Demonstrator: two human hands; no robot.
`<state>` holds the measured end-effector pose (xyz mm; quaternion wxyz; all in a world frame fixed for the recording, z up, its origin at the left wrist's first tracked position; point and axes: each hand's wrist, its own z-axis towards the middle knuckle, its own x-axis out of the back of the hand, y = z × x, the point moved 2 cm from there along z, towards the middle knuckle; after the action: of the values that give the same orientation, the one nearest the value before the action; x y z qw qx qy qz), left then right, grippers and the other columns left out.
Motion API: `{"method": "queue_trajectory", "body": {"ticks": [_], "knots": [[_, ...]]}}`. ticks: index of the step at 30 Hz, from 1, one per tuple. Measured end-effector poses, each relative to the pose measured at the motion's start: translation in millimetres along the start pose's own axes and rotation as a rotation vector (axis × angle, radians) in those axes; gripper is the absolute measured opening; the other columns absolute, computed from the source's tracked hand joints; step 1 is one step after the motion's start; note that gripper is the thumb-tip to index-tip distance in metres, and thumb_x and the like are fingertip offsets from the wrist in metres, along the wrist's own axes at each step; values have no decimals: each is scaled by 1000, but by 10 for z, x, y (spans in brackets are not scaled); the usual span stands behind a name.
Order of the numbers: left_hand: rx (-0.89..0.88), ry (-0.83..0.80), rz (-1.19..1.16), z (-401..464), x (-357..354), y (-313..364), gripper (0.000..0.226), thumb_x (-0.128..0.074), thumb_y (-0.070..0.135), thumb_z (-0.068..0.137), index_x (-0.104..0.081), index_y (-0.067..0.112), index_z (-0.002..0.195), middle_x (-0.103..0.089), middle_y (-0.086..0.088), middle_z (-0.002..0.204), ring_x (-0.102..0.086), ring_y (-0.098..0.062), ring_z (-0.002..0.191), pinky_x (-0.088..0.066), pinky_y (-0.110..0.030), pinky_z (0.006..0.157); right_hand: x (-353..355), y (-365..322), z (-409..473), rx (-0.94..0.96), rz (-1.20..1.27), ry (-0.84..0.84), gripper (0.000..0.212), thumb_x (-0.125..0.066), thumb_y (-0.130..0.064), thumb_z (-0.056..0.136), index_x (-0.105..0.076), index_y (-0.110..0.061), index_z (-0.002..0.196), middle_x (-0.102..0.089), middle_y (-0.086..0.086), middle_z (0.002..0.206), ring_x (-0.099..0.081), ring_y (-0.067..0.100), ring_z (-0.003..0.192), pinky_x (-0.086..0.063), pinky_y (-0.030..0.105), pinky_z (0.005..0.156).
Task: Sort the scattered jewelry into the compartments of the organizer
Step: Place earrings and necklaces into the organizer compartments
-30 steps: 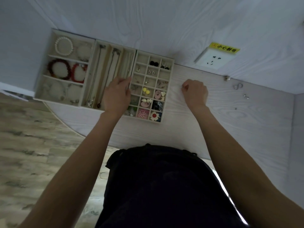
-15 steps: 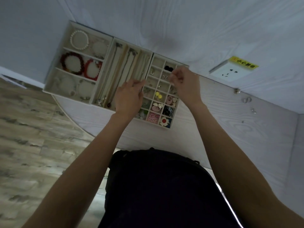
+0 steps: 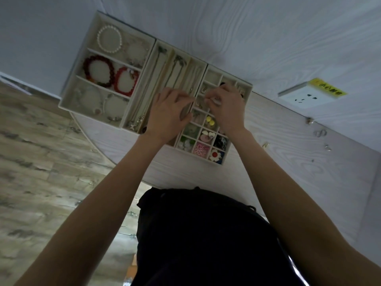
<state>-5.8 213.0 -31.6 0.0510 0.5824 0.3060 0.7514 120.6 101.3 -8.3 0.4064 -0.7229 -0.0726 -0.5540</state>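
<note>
Pale wood-grain surface (image 3: pixel 288 162) took up most of the shot, butted against a wall of the same finish, with a wood-look floor (image 3: pixel 31 162) off to the left. Pushed up against that wall sat the organizer, three cream trays in a row. Left tray (image 3: pixel 74 87) was the biggest, holding bracelets: a white pearl bracelet (image 3: pixel 109 39) at the far end, a dark red bracelet (image 3: pixel 99 70) and a bright red bracelet (image 3: pixel 126 80) in the middle section, plus some pale ones nearer. Middle tray (image 3: pixel 158 45) had long slots with necklaces laid lengthwise. Right tray (image 3: pixel 247 87) was a grid of little cells, earrings mostly: yellow studs (image 3: pixel 210 120), a pink flower piece (image 3: pixel 201 150), a white flower with a red centre (image 3: pixel 215 154).

Both hands were over the grid tray. Left hand (image 3: pixel 167 116) lay across the seam between the middle and right trays, fingers (image 3: pixel 181 98) curled; couldn't tell if it had hold of anything. Right hand (image 3: pixel 226 108) was above the far cells, fingers pinched together on something tiny and pale, too small to make out.

Wall socket (image 3: pixel 305 97) with a yellow sticker (image 3: pixel 327 90) was over to the right. A few loose bits were scattered on the surface: a small gold piece (image 3: pixel 265 144) near the right forearm, and silver bits (image 3: pixel 320 133) further out.
</note>
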Motion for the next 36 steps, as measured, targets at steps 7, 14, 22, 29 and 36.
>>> {"method": "queue_trajectory", "body": {"ticks": [7, 14, 22, 29, 36], "knots": [[-31, -12, 114, 35, -19, 110, 29, -65, 22, 77, -67, 25, 106, -58, -3, 122, -36, -26, 115, -39, -45, 89, 33, 21, -55, -8, -77, -11, 13, -66, -24, 83, -74, -16, 91, -56, 7, 96, -52, 22, 94, -30, 24, 68], [-60, -180, 298, 88, -38, 214, 30, -50, 26, 86, -64, 24, 112, -45, -6, 140, -34, -28, 130, -30, -49, 102, 39, -47, -82, 61, -157, 147, 15, -60, -10, 84, -70, -7, 94, -58, 13, 91, -57, 27, 80, -44, 28, 57], [-58, -102, 249, 177, -4, 210, 31, -42, 26, 82, -68, 20, 99, -50, -9, 135, -37, -30, 128, -25, -46, 103, 81, 25, -234, 124, -136, 113, 19, -53, -14, 83, -72, -10, 85, -57, 12, 90, -54, 27, 82, -35, 24, 61], [-42, -240, 339, 245, -24, 268, 32, -44, 29, 89, -62, 25, 115, -30, -3, 152, -22, -28, 139, -12, -50, 110, -81, 43, -202, 158, -303, 27, 36, -40, -27, 84, -73, -14, 90, -55, 11, 92, -53, 29, 89, -40, 31, 67], [-49, -292, 361, 242, -31, 272, 35, -44, 31, 92, -55, 29, 125, -21, 1, 156, -15, -27, 143, -3, -53, 112, -81, 36, -244, 192, -364, 10, 33, -42, -24, 83, -71, -12, 92, -58, 12, 95, -55, 31, 90, -43, 33, 69]]}}
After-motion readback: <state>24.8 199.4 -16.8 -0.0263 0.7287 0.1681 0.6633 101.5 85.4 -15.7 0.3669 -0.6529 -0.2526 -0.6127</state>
